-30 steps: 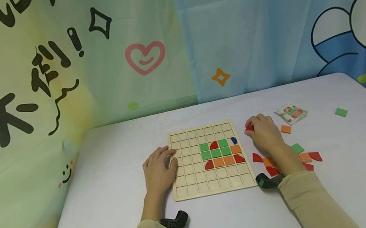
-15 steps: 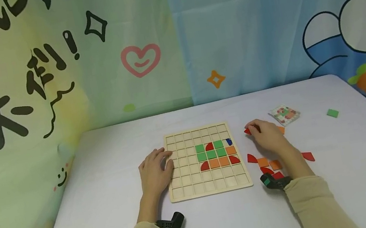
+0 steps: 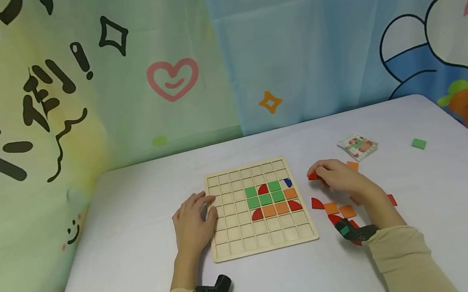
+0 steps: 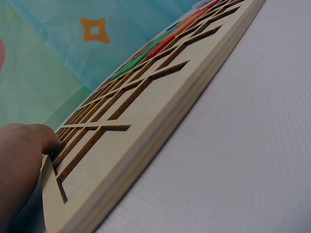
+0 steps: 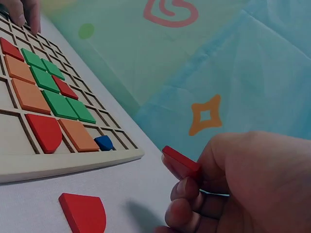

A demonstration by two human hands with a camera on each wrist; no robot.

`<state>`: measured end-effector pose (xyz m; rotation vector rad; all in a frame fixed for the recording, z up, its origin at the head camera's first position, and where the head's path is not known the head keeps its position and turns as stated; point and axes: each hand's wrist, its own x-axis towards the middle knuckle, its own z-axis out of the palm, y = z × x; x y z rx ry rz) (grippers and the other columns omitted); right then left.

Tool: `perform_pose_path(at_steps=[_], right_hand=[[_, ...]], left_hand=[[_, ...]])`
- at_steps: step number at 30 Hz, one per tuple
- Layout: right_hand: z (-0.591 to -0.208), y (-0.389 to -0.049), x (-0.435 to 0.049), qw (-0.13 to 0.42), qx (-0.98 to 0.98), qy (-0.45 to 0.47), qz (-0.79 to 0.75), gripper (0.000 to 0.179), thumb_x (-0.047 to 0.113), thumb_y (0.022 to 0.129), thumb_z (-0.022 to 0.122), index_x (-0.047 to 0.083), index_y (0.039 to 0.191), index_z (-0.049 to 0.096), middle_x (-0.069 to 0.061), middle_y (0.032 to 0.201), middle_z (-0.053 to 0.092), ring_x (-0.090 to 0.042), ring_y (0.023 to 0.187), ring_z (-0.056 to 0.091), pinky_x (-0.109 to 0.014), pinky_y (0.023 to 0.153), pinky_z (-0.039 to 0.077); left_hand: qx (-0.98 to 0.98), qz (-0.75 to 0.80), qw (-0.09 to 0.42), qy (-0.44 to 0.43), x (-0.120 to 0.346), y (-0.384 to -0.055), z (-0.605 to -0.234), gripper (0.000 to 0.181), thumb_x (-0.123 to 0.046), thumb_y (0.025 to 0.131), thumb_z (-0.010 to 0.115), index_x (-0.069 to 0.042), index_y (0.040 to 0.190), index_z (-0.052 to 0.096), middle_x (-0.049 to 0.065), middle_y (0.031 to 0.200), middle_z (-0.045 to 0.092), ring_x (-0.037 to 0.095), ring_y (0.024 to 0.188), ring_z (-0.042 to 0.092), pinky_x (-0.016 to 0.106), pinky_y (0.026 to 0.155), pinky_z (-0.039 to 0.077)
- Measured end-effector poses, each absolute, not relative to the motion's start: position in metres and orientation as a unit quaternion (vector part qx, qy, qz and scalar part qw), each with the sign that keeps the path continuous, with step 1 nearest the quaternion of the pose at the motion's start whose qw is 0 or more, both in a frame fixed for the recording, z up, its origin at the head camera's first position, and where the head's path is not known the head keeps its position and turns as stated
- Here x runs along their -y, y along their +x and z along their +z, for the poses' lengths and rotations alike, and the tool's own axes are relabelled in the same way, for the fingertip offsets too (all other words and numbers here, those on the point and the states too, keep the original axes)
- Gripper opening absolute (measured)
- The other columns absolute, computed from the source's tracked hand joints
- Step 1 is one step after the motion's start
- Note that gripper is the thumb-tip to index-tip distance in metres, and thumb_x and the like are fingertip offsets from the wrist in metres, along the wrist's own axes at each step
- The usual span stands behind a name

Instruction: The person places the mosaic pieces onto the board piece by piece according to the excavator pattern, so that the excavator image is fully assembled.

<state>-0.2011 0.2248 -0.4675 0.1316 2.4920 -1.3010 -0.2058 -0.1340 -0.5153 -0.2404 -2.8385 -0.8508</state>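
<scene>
My right hand [image 3: 342, 177] pinches a red quarter-circle tile [image 5: 181, 162] between thumb and fingers, right of the wooden grid board [image 3: 233, 233]. In the right wrist view the tile is held above the tabletop, tilted. My left hand [image 3: 193, 224] rests at the board's left edge, its fingertips touching the frame. Green squares [image 3: 265, 199], orange squares [image 3: 281, 208] and red quarter-circles [image 3: 257, 214] sit in the cells of the board's right half. A small blue piece [image 3: 287, 183] lies in a cell near the right edge.
Loose red tiles [image 3: 316, 203] and orange tiles [image 3: 347, 211] lie below my right hand, some partly hidden by the wrist. Behind it are another orange tile [image 3: 352, 166] and a patterned card in a clear wrapper [image 3: 358, 147]. A green tile [image 3: 419, 143] lies farther right.
My right hand has come slightly nearer the front with the red tile, its fingers turning so the tile shows more. The left hand keeps its place on the board; the head view has shifted right.
</scene>
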Motion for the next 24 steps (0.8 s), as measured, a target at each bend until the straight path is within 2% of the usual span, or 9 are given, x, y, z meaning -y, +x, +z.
perform_pose_path(at_steps=[3,7,11,14,18,20,24], right_hand=[[-0.4689,-0.2029,-0.2243,0.161,-0.876,0.047,-0.453,0.036,0.024,0.1,0.034,0.004,0.119,0.056,-0.009,0.084,0.052,-0.023,0.081,0.049,-0.026,0.068,0.041],[-0.4701,-0.2025,-0.2243,0.165,-0.874,0.035,-0.456,0.038,0.033,0.1,0.043,0.007,0.123,0.057,-0.008,0.096,0.054,-0.021,0.087,0.048,-0.025,0.072,0.042],[-0.4705,-0.2019,-0.2259,0.184,-0.85,0.006,-0.494,0.041,0.04,0.098,0.047,0.011,0.125,0.058,-0.008,0.091,0.051,-0.022,0.088,0.047,-0.028,0.074,0.04],[-0.4701,-0.2021,-0.2268,0.195,-0.825,-0.015,-0.531,0.044,0.041,0.097,0.048,0.009,0.124,0.057,-0.01,0.091,0.051,-0.022,0.085,0.05,-0.029,0.076,0.042],[-0.4695,-0.2028,-0.2265,0.2,-0.802,-0.017,-0.563,0.04,0.037,0.097,0.051,0.004,0.12,0.054,-0.012,0.103,0.057,-0.02,0.088,0.057,-0.024,0.084,0.049],[-0.4689,-0.2029,-0.2257,0.202,-0.793,-0.015,-0.574,0.037,0.033,0.097,0.051,0.003,0.12,0.051,-0.013,0.103,0.06,-0.019,0.088,0.061,-0.023,0.084,0.051],[-0.4682,-0.2032,-0.2241,0.206,-0.787,-0.017,-0.581,0.037,0.026,0.098,0.051,0.009,0.131,0.048,-0.012,0.104,0.06,-0.02,0.088,0.064,-0.023,0.084,0.053]], left_hand=[[0.951,-0.285,0.084,-0.082,0.1346,-0.2055,-0.5148,0.029,-0.027,0.091,0.054,-0.023,0.117,0.066,0.0,0.136,0.056,0.023,0.135,0.041,0.052,0.108,0.024],[0.951,-0.286,0.083,-0.082,0.1352,-0.2048,-0.5147,0.029,-0.027,0.091,0.054,-0.023,0.117,0.066,0.001,0.136,0.056,0.023,0.135,0.041,0.052,0.108,0.024],[0.951,-0.286,0.082,-0.081,0.1353,-0.2046,-0.5145,0.029,-0.027,0.091,0.054,-0.023,0.117,0.066,0.0,0.136,0.056,0.023,0.135,0.04,0.052,0.108,0.024],[0.951,-0.287,0.083,-0.081,0.1348,-0.2048,-0.5142,0.029,-0.027,0.091,0.054,-0.023,0.117,0.066,0.001,0.136,0.056,0.023,0.135,0.041,0.052,0.108,0.024],[0.95,-0.288,0.086,-0.083,0.1344,-0.2053,-0.5143,0.029,-0.026,0.09,0.055,-0.022,0.117,0.066,0.001,0.136,0.056,0.023,0.135,0.041,0.053,0.108,0.025],[0.95,-0.287,0.087,-0.083,0.1344,-0.2055,-0.5145,0.029,-0.026,0.09,0.055,-0.022,0.116,0.067,0.001,0.135,0.056,0.023,0.135,0.041,0.052,0.108,0.025],[0.95,-0.286,0.088,-0.083,0.1343,-0.2058,-0.5146,0.028,-0.025,0.09,0.056,-0.023,0.116,0.067,0.001,0.135,0.056,0.023,0.135,0.041,0.052,0.108,0.025]])
